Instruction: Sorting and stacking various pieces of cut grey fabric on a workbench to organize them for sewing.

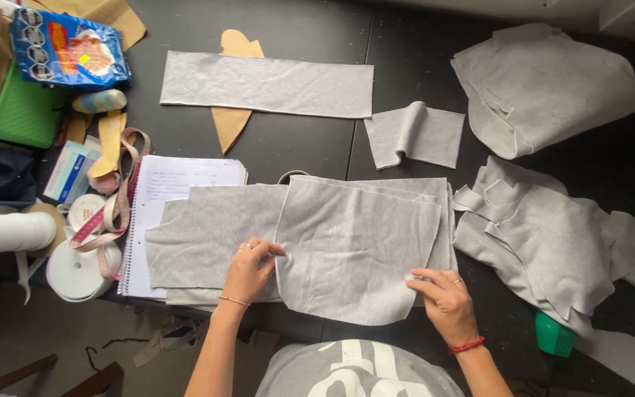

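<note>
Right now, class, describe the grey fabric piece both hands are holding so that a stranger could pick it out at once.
Start at the black table and go to its near edge. There the left hand and right hand pinch the topmost grey fabric piece. Unlike the long grey strip farther back, it has a curved lower edge overhanging the table.

A black tabletop (pixel 310 143) filled most of the view, its matte surface split by a thin seam running from the far edge toward the near one, and it was lit evenly by soft, daylight-like light with only faint shadows. Below its near edge at the left lay a grey-brown floor (pixel 60 323) strewn with a few scraps and a dark cord, and the brown wooden parts of a chair (pixel 53 378) showed in the bottom corner. At the far right corner a pale wall (pixel 538 7) met the tabletop's edge.
</note>
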